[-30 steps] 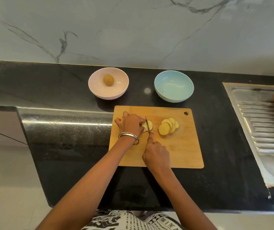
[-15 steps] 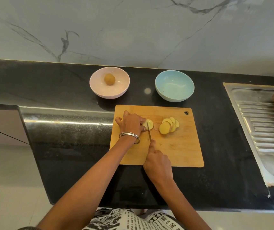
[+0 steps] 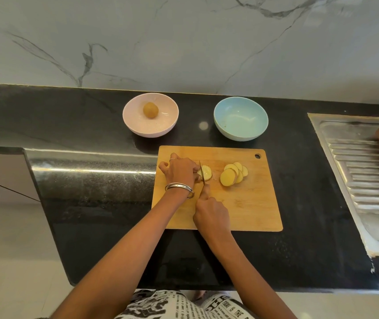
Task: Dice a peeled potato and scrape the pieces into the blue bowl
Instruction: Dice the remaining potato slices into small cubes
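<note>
A black stone surface (image 3: 310, 192) below a marble wall holds a wooden cutting board (image 3: 252, 203). The left hand (image 3: 179, 170) grips the potato (image 3: 205, 172); the right hand (image 3: 211, 212) holds a knife (image 3: 201, 172) against it. Slices (image 3: 233, 173) lie beside, the blue bowl (image 3: 240, 118) beyond.

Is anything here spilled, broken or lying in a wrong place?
Nothing stands out. The slices lie together on the board, the blue bowl and pink bowl stand upright, and the left hand holds the potato beside the knife held by the right hand.
</note>
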